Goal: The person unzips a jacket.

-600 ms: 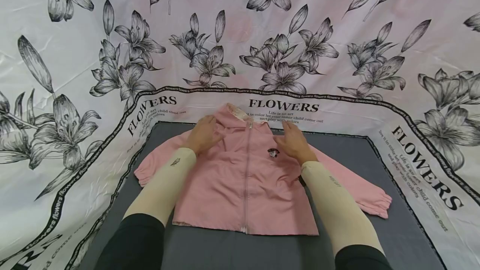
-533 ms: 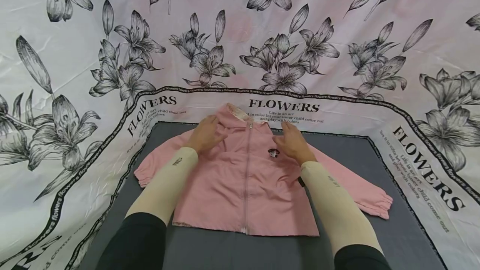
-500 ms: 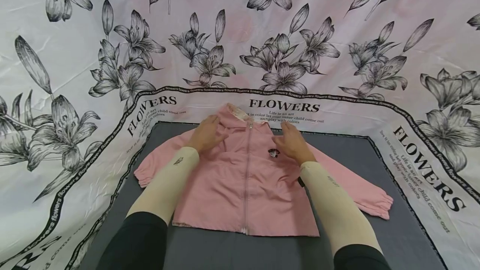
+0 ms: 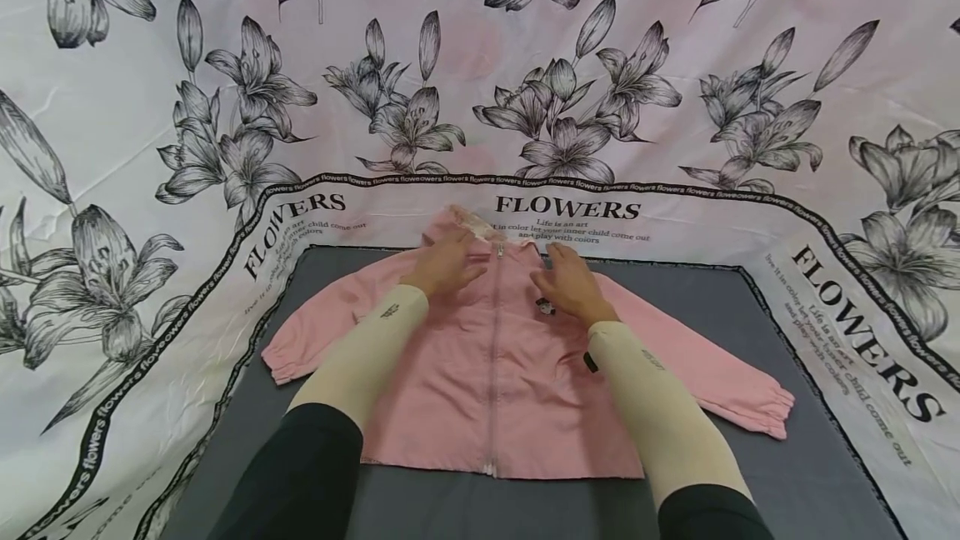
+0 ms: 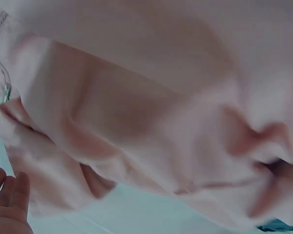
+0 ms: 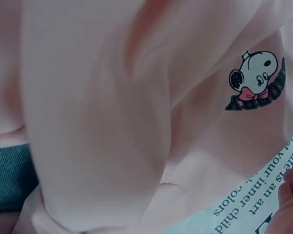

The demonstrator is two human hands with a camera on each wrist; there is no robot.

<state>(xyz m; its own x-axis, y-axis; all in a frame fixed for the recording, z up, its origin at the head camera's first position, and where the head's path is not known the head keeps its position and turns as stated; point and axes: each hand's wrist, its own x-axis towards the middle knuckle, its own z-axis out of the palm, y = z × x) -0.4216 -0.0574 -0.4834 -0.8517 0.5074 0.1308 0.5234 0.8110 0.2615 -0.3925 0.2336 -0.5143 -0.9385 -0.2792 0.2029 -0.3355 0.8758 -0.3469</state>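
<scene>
A pink zip-up jacket (image 4: 450, 390) lies front side up, its sleeves spread to both sides and its zipper (image 4: 492, 357) running down the middle. Over the upper left chest, close to the collar (image 4: 468, 223), is my left hand (image 4: 444, 267), fingers extended and nothing visibly gripped. My right hand (image 4: 573, 286) is over the other shoulder and partly hides a small cartoon dog print (image 6: 256, 80), which shows whole in the right wrist view. Fingers (image 5: 20, 192) of the left hand look loosely straight beside the cloth in the left wrist view. Whether either palm presses the jacket is unclear.
Beneath the jacket is a dark grey surface (image 4: 420, 507), bordered by white cloth (image 4: 405, 219) with black lettering. The same flower-printed cloth rises behind as a backdrop. A small black tag (image 4: 591, 362) pokes out beside the right forearm.
My left hand has shifted right, nearer the collar and zipper. The right hand has moved slightly left, covering more of the dog print. The head view has shifted a little.
</scene>
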